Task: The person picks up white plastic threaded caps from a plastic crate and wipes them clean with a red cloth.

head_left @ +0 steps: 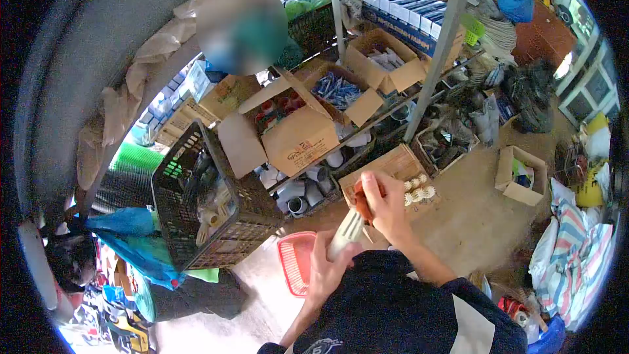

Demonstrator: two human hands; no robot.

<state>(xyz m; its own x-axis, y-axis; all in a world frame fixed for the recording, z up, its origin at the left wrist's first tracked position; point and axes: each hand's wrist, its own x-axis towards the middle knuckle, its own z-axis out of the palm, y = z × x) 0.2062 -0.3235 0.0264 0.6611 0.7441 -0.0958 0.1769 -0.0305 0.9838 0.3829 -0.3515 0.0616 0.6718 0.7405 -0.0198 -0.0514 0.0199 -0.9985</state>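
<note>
In front of my chest, my left hand (329, 263) is closed around a whitish ribbed, tube-like piece (345, 235) that tilts up to the right. My right hand (388, 208) grips a reddish-brown object (361, 202) at the upper end of that piece; its exact kind is partly covered by my fingers. Just past my right hand, several cream-coloured round ribbed pieces (419, 191) lie on a cardboard box (386, 169). A red plastic basket (295, 263) stands on the floor beside my left hand.
A black crate (229, 239) full of mixed items stands left. Shelves ahead hold open cartons (301, 141), one with blue packets (337, 88). A metal post (440, 52) rises at the shelf front. A small carton (521, 174) and striped sacks (576, 242) sit right.
</note>
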